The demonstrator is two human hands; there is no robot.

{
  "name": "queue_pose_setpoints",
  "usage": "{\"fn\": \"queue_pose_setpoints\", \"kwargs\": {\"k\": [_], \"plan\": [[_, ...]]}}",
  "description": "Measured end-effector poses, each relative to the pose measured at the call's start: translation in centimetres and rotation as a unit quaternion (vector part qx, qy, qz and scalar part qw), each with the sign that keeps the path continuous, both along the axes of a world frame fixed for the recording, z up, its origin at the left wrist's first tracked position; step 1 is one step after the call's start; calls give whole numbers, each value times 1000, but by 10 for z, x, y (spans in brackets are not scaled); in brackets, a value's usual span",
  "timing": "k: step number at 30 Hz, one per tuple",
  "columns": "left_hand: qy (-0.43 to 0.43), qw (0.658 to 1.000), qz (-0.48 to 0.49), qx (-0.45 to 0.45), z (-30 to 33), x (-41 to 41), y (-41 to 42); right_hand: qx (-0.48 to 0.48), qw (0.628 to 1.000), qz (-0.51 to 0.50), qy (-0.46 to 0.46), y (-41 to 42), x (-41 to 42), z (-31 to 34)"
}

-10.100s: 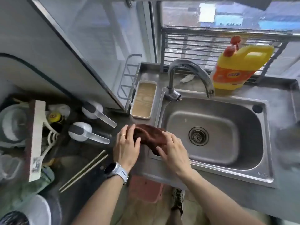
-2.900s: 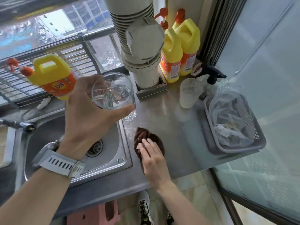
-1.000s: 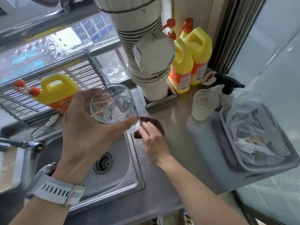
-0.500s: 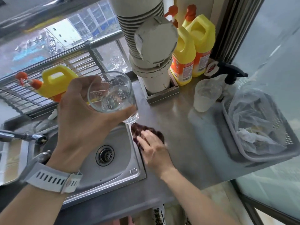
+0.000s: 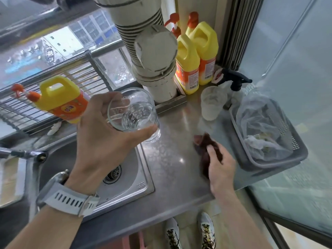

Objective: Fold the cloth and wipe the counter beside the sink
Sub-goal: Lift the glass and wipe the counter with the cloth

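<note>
A folded dark brown cloth [image 5: 203,146] lies on the steel counter [image 5: 172,159] to the right of the sink [image 5: 124,177]. My right hand [image 5: 221,168] presses down on the cloth, fingers curled over its near part, close to the grey basket. My left hand [image 5: 104,139] holds a clear drinking glass [image 5: 133,114] lifted in the air above the sink's right rim. A white watch sits on my left wrist.
A grey basket [image 5: 269,162] with a plastic bag stands at the counter's right end. A frosted cup [image 5: 212,103], a black spray bottle [image 5: 235,81], two yellow bottles [image 5: 197,56] and a ribbed pipe [image 5: 154,56] crowd the back. Another yellow bottle [image 5: 59,97] stands behind the sink.
My right hand has slid the cloth from beside the sink's rim to the right, toward the basket. The glass stays lifted in my left hand.
</note>
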State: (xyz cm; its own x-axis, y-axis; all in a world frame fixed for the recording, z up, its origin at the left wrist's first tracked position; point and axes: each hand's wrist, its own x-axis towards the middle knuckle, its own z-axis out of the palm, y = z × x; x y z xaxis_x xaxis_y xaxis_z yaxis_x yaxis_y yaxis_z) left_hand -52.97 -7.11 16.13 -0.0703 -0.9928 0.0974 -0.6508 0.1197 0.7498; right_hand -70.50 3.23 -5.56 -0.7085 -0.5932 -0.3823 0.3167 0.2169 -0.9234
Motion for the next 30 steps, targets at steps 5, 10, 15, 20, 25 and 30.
{"fn": "queue_pose_setpoints", "kwargs": {"k": [5,10,15,20,25,30], "plan": [[7,1000,0,3,0,-4,3,-206,841,67,-496,-64,54,47],[-5,1000,-4,-3,0,-4,3,-256,785,139,-546,-68,77,64],[-10,1000,-9,-6,0,-1,4,-210,789,153,-557,-58,78,67],[-17,1000,-21,-6,-5,1,5,-191,802,186,-534,-40,76,65],[-21,999,-28,9,-10,-3,7,-193,802,160,-543,-25,64,50],[-23,999,-36,17,-19,-13,15,-240,815,112,-515,-39,43,51]]}}
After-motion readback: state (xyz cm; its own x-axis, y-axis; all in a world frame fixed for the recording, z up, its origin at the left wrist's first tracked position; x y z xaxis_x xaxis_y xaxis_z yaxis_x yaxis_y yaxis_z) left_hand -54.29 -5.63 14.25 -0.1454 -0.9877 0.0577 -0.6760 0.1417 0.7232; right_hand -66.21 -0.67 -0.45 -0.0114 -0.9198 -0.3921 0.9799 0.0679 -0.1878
